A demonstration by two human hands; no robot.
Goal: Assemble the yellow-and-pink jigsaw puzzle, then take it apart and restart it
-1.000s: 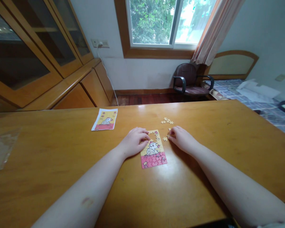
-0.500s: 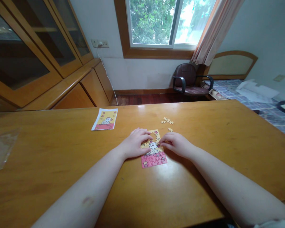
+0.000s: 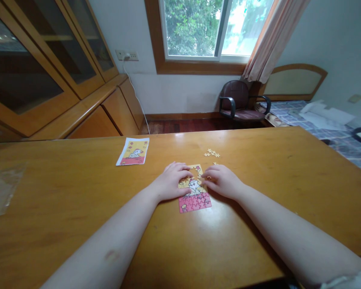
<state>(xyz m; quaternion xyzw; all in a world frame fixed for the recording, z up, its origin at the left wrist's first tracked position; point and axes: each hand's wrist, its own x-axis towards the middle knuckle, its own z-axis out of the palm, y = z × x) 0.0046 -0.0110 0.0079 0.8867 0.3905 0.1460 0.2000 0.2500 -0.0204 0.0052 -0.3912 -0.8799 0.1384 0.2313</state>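
A partly assembled jigsaw puzzle [image 3: 195, 202] lies on the table, yellow above and pink below, with a white cartoon animal in the middle. A gap shows in its upper part. My left hand [image 3: 173, 180] rests over the puzzle's left side, fingers spread and thumb lying on the picture. At the right edge, my right hand [image 3: 224, 182] is closed, with a small puzzle piece [image 3: 209, 178] with dark red on it between thumb and fingers. Loose puzzle pieces [image 3: 212, 153] lie face down beyond that hand. Another piece is partly hidden behind its knuckles.
A printed picture sheet [image 3: 133, 151] with the same design lies at the far left of the puzzle. A clear plastic sleeve [image 3: 1, 188] sits at the table's left. Past the wooden table [image 3: 78, 192] are a chair [image 3: 237, 100], a bed and a glass-door cabinet [image 3: 90, 108].
My right hand has shifted slightly away from the puzzle's right edge, and a dark red piece now shows between its fingers. My left hand stays in place.
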